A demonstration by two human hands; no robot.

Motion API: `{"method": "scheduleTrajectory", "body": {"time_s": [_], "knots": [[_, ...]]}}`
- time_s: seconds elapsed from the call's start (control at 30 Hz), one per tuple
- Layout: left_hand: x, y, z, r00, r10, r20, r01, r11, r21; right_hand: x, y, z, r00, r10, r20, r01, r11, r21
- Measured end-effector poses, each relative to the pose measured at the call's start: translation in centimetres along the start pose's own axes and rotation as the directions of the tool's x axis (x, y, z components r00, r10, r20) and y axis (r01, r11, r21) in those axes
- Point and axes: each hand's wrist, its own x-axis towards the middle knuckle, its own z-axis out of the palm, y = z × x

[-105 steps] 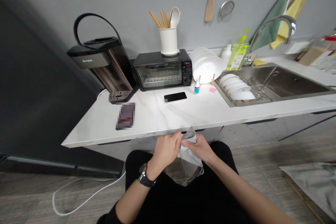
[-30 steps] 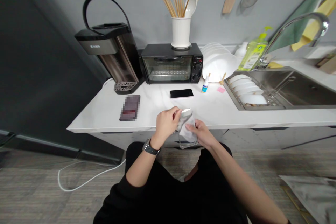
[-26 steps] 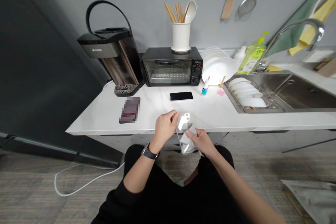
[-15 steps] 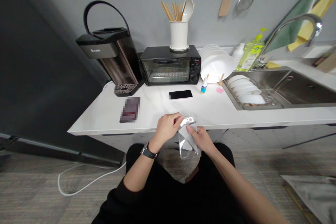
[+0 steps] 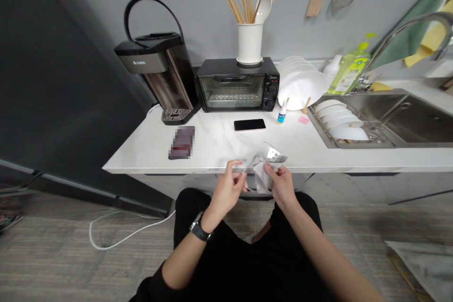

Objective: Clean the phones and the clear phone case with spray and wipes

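A clear phone case (image 5: 266, 159) with a white cloth or wipe against it is held between both hands just in front of the white counter's edge (image 5: 318, 167). My left hand (image 5: 227, 191), with a watch on the wrist, pinches its left end with closed fingers. My right hand (image 5: 281, 184) grips the right side, fingers curled round the case and cloth. The case lies tilted nearly flat, its camera cut-out to the right. A black phone (image 5: 249, 124) lies face up on the counter beyond the hands.
A black toaster oven (image 5: 236, 84) with a utensil holder (image 5: 249, 40) on it, a water dispenser (image 5: 159, 73), stacked white plates (image 5: 300, 86), a small glue bottle (image 5: 282, 114) and a sink (image 5: 396, 113) with bowls (image 5: 336, 120) line the counter. A dark blurred card (image 5: 181, 142) lies at the left.
The case has tipped from hanging upright to lying nearly flat, and the hands have spread apart along it. The camera has shifted slightly left and down.
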Motion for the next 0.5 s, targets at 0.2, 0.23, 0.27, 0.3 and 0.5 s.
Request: {"method": "scheduleTrajectory", "body": {"time_s": [0.2, 0.23, 0.27, 0.3, 0.5], "knots": [[0.2, 1.5, -5.0, 0.976, 0.119, 0.184, -0.176, 0.926, 0.334, 1.1, -2.8, -2.7, 0.979, -0.089, 0.182, 0.155, 0.908, -0.390], [0.3, 1.9, -5.1, 0.965, 0.145, 0.218, -0.219, 0.905, 0.366, 1.3, -3.4, -2.8, 0.944, -0.025, 0.328, 0.184, 0.867, -0.463], [0.4, 2.4, -5.0, 0.957, 0.171, 0.235, -0.254, 0.886, 0.388, 1.4, -3.9, -2.8, 0.881, 0.052, 0.470, 0.226, 0.826, -0.516], [0.6, 2.8, -4.7, 0.953, 0.193, 0.235, -0.276, 0.872, 0.404, 1.4, -4.2, -2.7, 0.803, 0.122, 0.584, 0.277, 0.790, -0.547], [2.3, 3.4, -3.3, 0.972, 0.213, 0.098, -0.234, 0.893, 0.385, 1.4, -3.0, -1.8, 0.796, 0.106, 0.596, 0.283, 0.805, -0.521]]}}
